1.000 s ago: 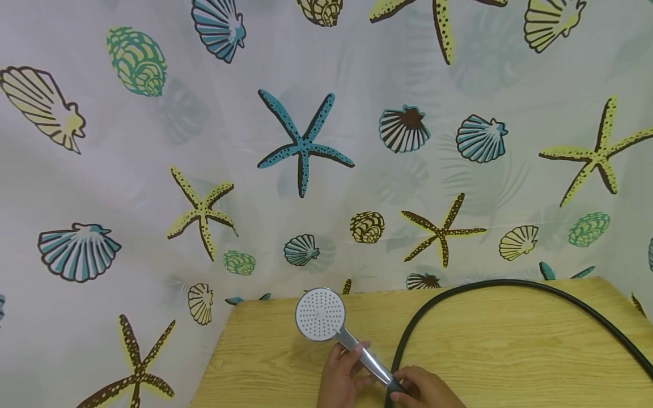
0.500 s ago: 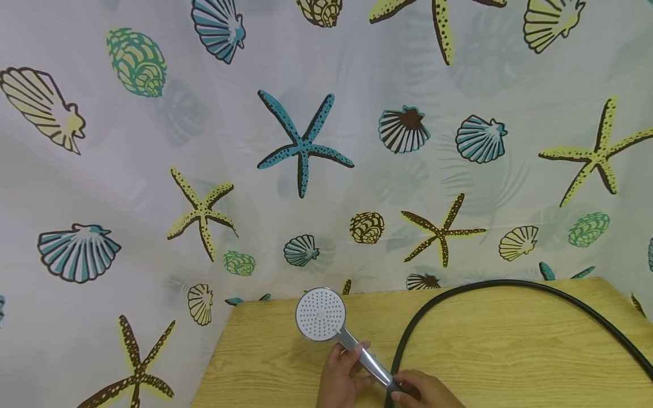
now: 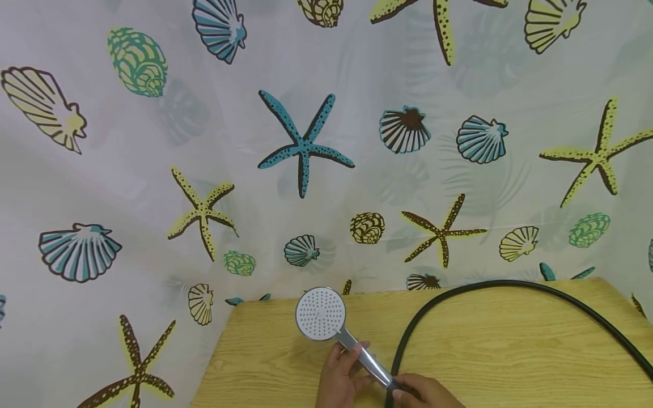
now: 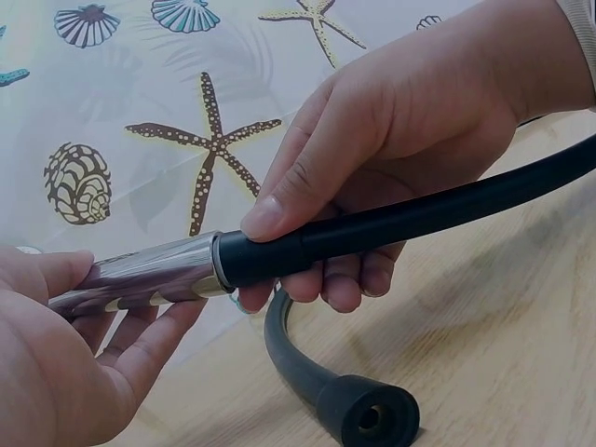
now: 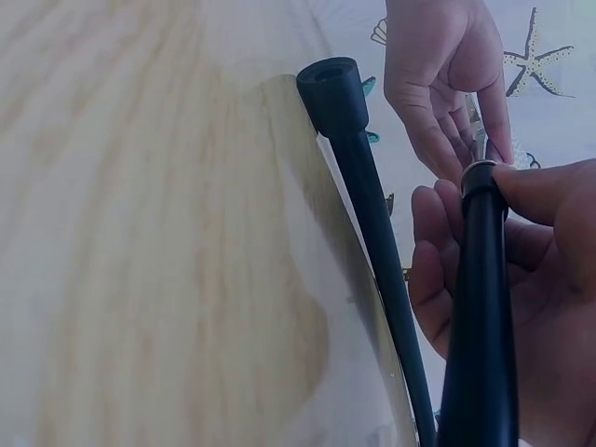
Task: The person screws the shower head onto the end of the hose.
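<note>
A handheld shower head with a round white spray face and chrome handle is tilted over the wooden table in the head view. My left hand grips the handle, thumb on top and fingers beneath. Against the handle's lower end sits the black end fitting of a hose. My right hand pinches that fitting between thumb and fingers. The right wrist view looks along the black hose toward the joint, with my left hand beyond. The threads inside the joint are hidden.
The hose arcs across the wooden table to the right. Its other, flared end lies on the tabletop in the left wrist view. A white curtain printed with starfish and shells stands behind and to the sides.
</note>
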Demonstrator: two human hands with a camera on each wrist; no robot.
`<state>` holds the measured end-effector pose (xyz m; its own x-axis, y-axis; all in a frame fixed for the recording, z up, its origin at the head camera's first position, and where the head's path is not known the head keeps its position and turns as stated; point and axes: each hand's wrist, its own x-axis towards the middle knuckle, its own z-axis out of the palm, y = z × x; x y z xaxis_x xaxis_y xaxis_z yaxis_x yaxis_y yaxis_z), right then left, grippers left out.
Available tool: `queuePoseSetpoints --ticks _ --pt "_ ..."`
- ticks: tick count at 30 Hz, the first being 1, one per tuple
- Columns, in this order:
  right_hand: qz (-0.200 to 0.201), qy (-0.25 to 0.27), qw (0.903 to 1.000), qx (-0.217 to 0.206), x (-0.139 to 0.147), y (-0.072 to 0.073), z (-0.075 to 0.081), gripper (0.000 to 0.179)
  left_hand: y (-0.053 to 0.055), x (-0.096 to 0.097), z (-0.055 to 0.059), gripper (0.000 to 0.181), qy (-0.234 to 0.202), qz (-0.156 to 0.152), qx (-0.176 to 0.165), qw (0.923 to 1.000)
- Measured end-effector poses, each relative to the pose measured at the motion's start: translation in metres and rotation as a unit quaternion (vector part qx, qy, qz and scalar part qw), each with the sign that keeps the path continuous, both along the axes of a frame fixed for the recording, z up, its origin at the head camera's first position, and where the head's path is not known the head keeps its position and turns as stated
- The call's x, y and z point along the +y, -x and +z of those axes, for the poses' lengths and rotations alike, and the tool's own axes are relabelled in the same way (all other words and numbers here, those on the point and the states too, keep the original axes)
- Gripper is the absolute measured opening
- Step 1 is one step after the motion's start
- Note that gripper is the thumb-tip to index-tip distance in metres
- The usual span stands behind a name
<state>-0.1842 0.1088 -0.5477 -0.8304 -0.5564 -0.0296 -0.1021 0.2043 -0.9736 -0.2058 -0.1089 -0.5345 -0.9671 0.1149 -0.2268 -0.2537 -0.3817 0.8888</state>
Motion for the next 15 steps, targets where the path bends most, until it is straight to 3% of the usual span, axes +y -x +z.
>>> queuePoseSetpoints --ticks 15 --pt "-0.002 0.005 0.9993 -0.037 -0.0010 -0.0007 -0.0011 0.036 -0.0001 0.0003 0.0002 0.056 -0.006 -0.001 0.002 1.0000"
